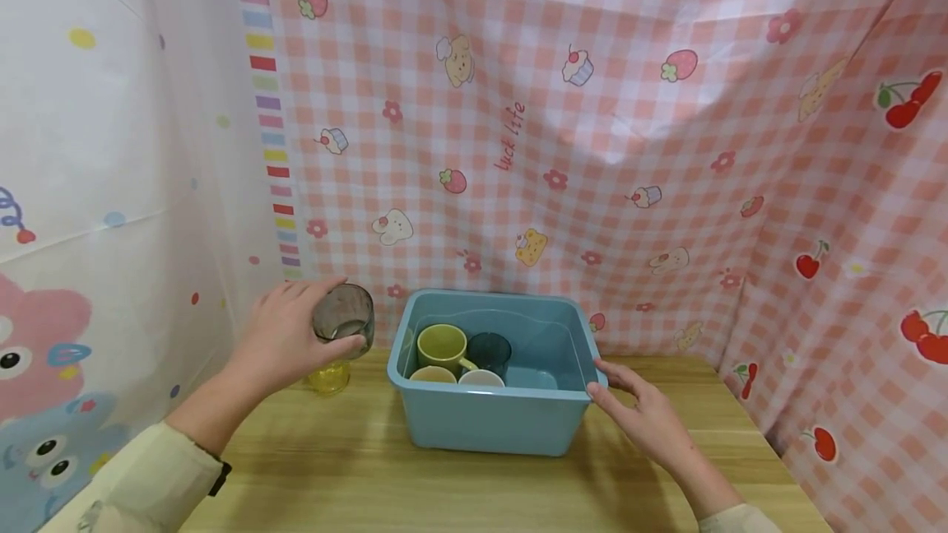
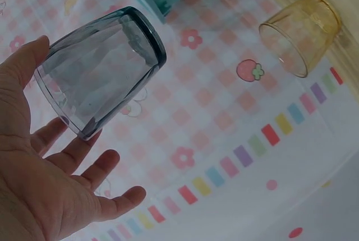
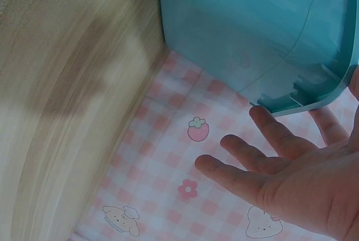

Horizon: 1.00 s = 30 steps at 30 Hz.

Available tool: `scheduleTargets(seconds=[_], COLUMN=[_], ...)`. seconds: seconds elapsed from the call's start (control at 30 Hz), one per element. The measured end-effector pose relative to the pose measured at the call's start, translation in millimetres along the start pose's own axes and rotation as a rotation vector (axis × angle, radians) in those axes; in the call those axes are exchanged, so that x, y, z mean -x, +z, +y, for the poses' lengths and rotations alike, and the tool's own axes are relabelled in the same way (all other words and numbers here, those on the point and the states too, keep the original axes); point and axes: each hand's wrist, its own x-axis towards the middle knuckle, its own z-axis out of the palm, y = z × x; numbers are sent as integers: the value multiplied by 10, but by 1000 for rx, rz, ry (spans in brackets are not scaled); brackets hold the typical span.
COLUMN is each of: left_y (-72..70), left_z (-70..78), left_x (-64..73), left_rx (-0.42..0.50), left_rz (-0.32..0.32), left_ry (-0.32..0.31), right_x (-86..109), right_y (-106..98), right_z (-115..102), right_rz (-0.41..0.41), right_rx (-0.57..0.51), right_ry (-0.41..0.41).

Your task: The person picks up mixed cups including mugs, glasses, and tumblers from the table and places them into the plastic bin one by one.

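In the head view my left hand [image 1: 285,336] holds a clear grey glass [image 1: 344,315] above the left of the table, its mouth toward my palm. The left wrist view shows the thumb and fingertips pinching that glass [image 2: 104,70] near its rim. Just below it, a yellow glass [image 1: 329,378] stands on the table, partly hidden. My right hand [image 1: 644,414] rests thumb and fingers against the right rim of a blue plastic tub [image 1: 496,422]. In the right wrist view the fingers are mostly straight, some touching the tub's rim [image 3: 305,106].
Inside the tub's left half are a green mug [image 1: 442,345], a dark glass [image 1: 490,352], a white cup [image 1: 481,379] and a yellowish cup [image 1: 433,375]. The wooden table [image 1: 326,475] meets a pink checked cloth [image 1: 629,270] behind and a white patterned cloth [image 1: 133,270] at left.
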Motion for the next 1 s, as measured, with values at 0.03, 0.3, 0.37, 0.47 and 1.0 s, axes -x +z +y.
scheduleTargets(seconds=[0.03,0.3,0.37,0.47,1.0], left_y=[2,22,32,55,175], left_z=[12,131,159,190,373], left_x=[-10,-105,-125,-154,-279], left_rx=[2,9,13,18,39], left_rz=[1,13,15,16,6], left_ry=[2,26,29,36,72], right_x=[1,5,4,-1,-11], right_y=[-1,-8,-9,-8,-1], right_z=[0,0,-1,3,17], right_rz=[-1,-7,-7,-7,-5], right_rx=[-2,-9,-7,-6,-18], right_ry=[0,5,5,2,1])
